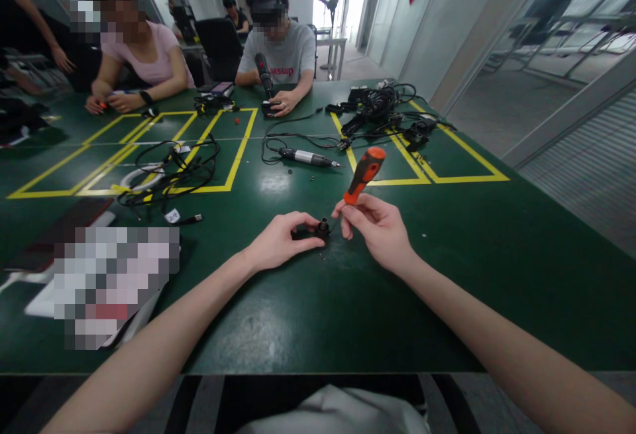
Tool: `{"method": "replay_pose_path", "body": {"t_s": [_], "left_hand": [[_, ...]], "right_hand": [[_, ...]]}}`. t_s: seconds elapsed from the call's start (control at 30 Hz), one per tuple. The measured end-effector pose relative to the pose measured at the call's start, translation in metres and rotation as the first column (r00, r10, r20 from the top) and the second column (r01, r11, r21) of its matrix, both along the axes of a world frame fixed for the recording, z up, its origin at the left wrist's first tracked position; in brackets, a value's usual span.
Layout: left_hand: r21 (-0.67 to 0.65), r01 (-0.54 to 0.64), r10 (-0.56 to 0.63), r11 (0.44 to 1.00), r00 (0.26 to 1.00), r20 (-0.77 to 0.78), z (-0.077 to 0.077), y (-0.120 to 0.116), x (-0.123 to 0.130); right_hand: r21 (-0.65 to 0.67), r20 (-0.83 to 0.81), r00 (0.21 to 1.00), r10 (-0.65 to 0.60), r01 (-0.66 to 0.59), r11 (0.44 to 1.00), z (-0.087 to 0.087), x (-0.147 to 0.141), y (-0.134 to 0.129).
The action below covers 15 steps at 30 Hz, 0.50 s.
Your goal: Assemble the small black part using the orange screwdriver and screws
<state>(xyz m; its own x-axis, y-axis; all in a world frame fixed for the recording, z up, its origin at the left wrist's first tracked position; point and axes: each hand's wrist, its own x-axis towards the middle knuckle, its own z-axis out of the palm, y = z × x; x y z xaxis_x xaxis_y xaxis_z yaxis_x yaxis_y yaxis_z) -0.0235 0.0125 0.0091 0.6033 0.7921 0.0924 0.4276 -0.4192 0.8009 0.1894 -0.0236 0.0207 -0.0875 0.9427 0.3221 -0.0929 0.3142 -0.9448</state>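
Note:
My left hand [285, 240] pinches a small black part [323, 228] with a round metallic piece on top, low over the green table [278, 328]. In my right hand [380, 230] is a screwdriver [366, 172] with an orange and dark grey handle, tilted with the handle up and its thin shaft pointing down toward the black part. Whether the tip touches the part cannot be made out. Tiny screws [322, 257] lie on the table just in front of the part.
An electric screwdriver [308, 157] with its cable lies beyond my hands. Tangled black cables [372, 112] sit at the back right, more cables [171, 172] at the left. A phone [64, 232] lies at the left edge. Two people work across the table.

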Motion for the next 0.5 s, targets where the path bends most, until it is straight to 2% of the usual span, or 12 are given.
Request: {"method": "replay_pose_path", "body": {"t_s": [0.17,0.5], "left_hand": [[0.015,-0.009,0.009,1.0,1.0,0.01,-0.0018,0.0,-0.0001],[0.087,0.033,-0.032,0.996,0.999,-0.019,-0.0035,0.0027,-0.0025]], "right_hand": [[0.033,-0.031,0.998,0.06,-0.059,0.998,0.0004,-0.001,-0.0014],[0.004,-0.03,0.999,-0.031,0.031,1.0,0.0026,-0.0012,-0.0032]]}}
